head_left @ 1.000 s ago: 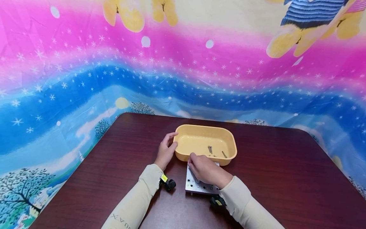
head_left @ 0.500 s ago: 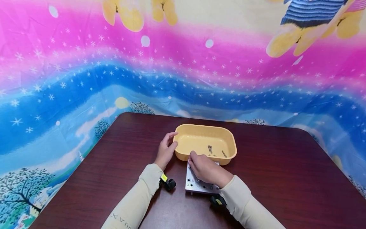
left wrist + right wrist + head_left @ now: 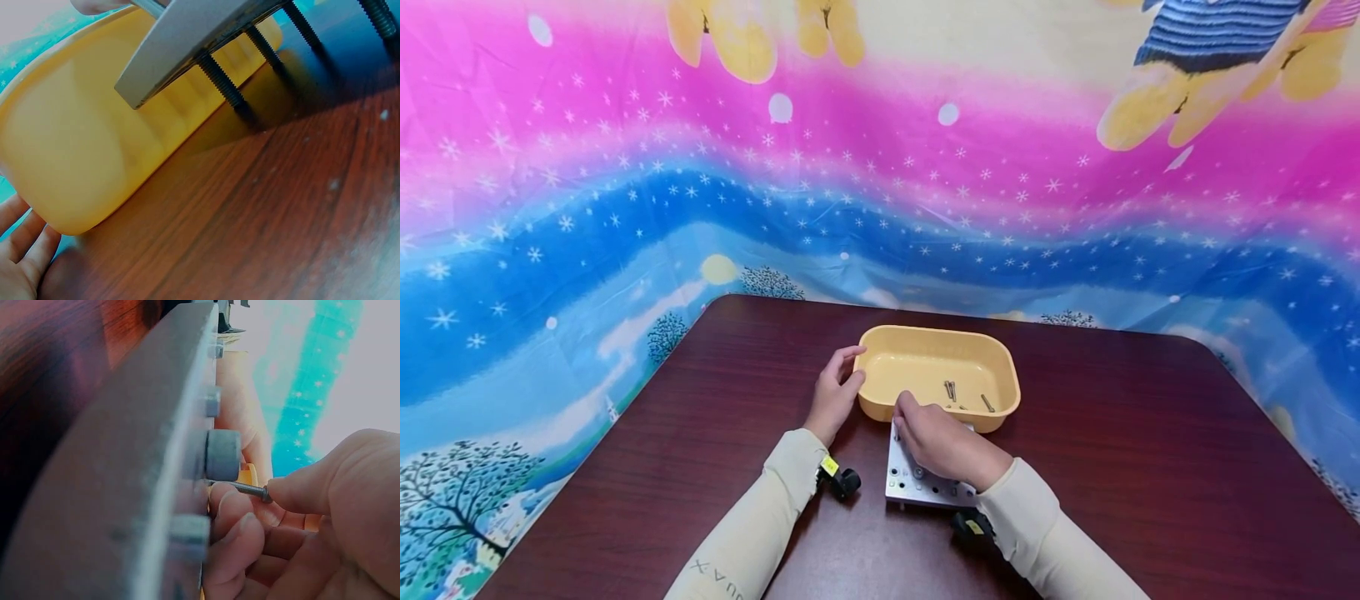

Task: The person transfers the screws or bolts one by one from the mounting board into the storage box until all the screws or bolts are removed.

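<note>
My left hand (image 3: 833, 396) rests against the left end of a yellow plastic bin (image 3: 880, 410), with relaxed fingers touching its outer wall in the left wrist view. In front of the bin stands a silver metal plate (image 3: 901, 492) with holes and fitted screws; threaded shanks (image 3: 220, 81) stick out below it. Over the plate, my right hand (image 3: 943, 446) pinches a thin screw (image 3: 253, 489) between thumb and fingers, its shank pointing at the plate. The screw's tip lies behind a thick screw head (image 3: 224, 455), so I cannot tell whether it sits in a hole.
Several loose screws (image 3: 951, 390) lie in the right part of the bin. All stands on a dark red wooden table (image 3: 1112, 450), with a printed cloth (image 3: 1037, 183) hanging behind its far edge. A black camera (image 3: 847, 483) is strapped at the left wrist.
My right hand has shifted very slightly away from me over the plate. The left hand, bin and plate stay practically where they were.
</note>
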`<action>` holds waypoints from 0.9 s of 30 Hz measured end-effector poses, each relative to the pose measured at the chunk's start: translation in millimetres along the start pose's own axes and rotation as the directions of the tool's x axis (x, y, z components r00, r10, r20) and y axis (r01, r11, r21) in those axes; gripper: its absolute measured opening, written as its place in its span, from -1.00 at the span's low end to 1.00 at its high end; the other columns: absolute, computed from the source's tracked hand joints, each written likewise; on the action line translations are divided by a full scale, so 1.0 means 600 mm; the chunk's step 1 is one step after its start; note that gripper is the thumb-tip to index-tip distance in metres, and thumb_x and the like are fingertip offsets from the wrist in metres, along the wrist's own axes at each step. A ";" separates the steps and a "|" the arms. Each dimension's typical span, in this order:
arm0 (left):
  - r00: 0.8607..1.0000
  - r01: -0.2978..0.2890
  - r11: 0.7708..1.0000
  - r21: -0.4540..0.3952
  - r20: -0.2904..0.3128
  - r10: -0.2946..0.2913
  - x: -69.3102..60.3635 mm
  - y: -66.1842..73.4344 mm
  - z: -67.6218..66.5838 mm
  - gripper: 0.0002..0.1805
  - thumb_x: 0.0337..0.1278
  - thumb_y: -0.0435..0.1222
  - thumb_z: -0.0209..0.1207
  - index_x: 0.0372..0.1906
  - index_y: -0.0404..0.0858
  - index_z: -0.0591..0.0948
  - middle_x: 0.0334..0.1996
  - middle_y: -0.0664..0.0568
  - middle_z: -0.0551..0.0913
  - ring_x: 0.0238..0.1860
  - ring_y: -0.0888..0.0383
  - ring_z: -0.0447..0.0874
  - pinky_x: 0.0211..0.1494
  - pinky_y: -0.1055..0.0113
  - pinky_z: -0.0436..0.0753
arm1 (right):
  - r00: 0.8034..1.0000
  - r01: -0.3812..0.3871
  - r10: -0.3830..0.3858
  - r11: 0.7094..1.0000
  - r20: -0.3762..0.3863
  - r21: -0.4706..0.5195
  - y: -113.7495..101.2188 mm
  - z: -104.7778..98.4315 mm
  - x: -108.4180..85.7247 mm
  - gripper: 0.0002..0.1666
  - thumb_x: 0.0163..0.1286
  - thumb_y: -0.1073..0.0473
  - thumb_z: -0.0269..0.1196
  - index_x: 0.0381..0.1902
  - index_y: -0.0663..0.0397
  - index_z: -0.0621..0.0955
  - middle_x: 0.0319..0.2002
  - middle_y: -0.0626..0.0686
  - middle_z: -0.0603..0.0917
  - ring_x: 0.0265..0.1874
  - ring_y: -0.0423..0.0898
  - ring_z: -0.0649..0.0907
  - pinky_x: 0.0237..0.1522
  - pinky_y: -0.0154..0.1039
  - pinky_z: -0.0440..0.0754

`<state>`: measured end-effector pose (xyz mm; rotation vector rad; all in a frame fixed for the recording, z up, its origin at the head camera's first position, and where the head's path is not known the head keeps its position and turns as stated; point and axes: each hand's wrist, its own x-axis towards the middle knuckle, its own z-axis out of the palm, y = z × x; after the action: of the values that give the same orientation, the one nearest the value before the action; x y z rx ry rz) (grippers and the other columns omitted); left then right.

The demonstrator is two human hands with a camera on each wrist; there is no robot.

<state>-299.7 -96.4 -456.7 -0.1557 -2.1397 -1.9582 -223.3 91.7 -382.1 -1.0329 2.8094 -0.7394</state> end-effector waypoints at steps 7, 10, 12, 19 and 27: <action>1.000 0.000 1.000 0.000 0.000 0.000 0.001 0.003 0.000 -0.60 0.22 -0.34 0.09 0.16 -0.06 0.54 0.18 0.01 0.52 0.25 0.07 0.44 0.25 0.11 0.45 | 1.000 -0.003 0.003 1.000 0.010 0.017 0.002 -0.003 -0.001 -0.92 0.55 0.19 -0.13 -0.14 0.05 0.32 -0.54 -0.09 0.44 -0.56 -0.23 0.49 -0.45 -0.32 0.49; 1.000 0.004 1.000 -0.001 -0.001 -0.004 0.002 0.002 -0.001 -0.60 0.22 -0.34 0.09 0.16 -0.06 0.54 0.17 0.04 0.53 0.24 0.09 0.45 0.24 0.13 0.46 | 1.000 -0.007 0.007 1.000 0.015 0.021 0.003 -0.004 -0.001 -0.91 0.56 0.19 -0.14 -0.14 0.05 0.32 -0.54 -0.08 0.44 -0.56 -0.22 0.49 -0.47 -0.31 0.50; 1.000 0.008 1.000 -0.002 -0.001 -0.008 0.002 0.002 -0.001 -0.61 0.23 -0.34 0.09 0.16 -0.06 0.54 0.17 0.05 0.53 0.23 0.10 0.46 0.24 0.14 0.46 | 1.000 -0.009 0.009 1.000 0.016 0.028 0.003 -0.004 -0.001 -0.91 0.56 0.19 -0.15 -0.14 0.05 0.31 -0.54 -0.07 0.44 -0.56 -0.22 0.49 -0.48 -0.31 0.50; 0.999 0.031 1.000 0.004 -0.010 -0.031 0.001 0.000 0.000 -0.61 0.22 -0.34 0.10 0.14 0.00 0.55 0.16 0.07 0.52 0.24 0.12 0.44 0.25 0.14 0.46 | 1.000 -0.018 0.017 0.999 0.024 0.044 0.000 -0.006 -0.004 -0.89 0.57 0.17 -0.16 -0.15 0.05 0.32 -0.55 -0.06 0.44 -0.58 -0.22 0.49 -0.50 -0.32 0.51; 1.000 0.021 1.000 0.005 -0.010 -0.021 0.000 0.001 0.001 -0.61 0.21 -0.33 0.10 0.15 -0.05 0.54 0.17 0.05 0.52 0.25 0.11 0.44 0.26 0.13 0.44 | 0.999 -0.014 0.011 0.996 0.035 0.092 0.000 -0.015 -0.007 -0.86 0.57 0.18 -0.17 -0.15 0.07 0.34 -0.53 -0.06 0.48 -0.59 -0.24 0.48 -0.48 -0.30 0.51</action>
<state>-299.6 -95.5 -456.0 -0.1221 -2.1484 -1.9610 -222.1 98.2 -374.5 -1.0024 2.7223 -0.8336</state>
